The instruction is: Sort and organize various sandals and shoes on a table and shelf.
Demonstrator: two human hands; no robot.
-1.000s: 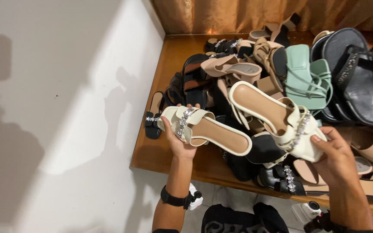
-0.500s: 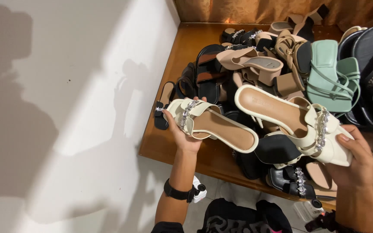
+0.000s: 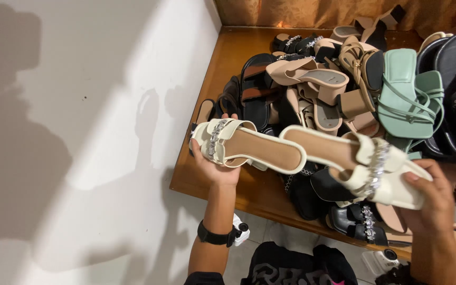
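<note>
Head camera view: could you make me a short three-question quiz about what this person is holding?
1. True or false: the left hand holds a cream sandal with a jewelled strap.
2. What does the right hand hold? A) a mint green sandal B) a matching cream sandal C) nothing
3. What surface does the pile of shoes rest on?

Key
1. True.
2. B; the mint green sandal lies in the pile.
3. A wooden shelf beside a white wall.

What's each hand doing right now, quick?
Left hand: closed around the toe end of a cream jewelled sandal.
Right hand: closed on the matching cream sandal.
</note>
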